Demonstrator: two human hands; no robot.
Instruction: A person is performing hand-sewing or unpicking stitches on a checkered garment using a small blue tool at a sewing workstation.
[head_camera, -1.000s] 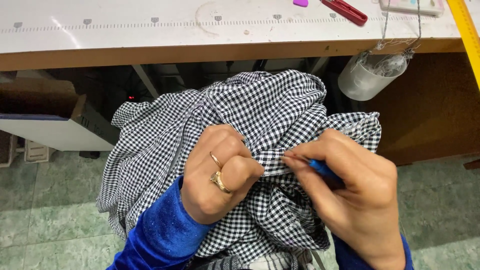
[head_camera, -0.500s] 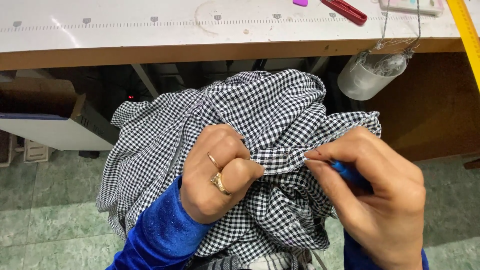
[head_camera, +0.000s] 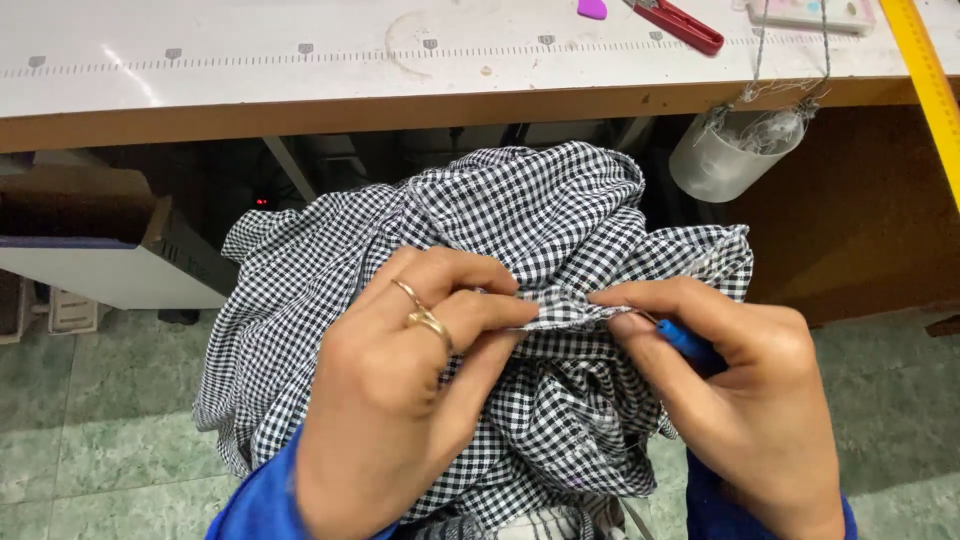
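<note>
left hand (head_camera: 400, 400): pinching fabric (head_camera: 530, 220) fold
right hand (head_camera: 740, 400): gripping blue tool (head_camera: 685, 340) — working seam (head_camera: 570, 315)
progress: unclear — seam mostly hidden

I get bright, even overhead light. Soft glare streak on the white worktop (head_camera: 250, 50) at left. Deep shadow under it; that recess reads near black. Checked cloth (head_camera: 520, 230) sharp, weave resolves cleanly, slight shimmer in the pattern. Both hands in focus, no motion blur. Mild wide-angle bend along the worktop edge.
</note>
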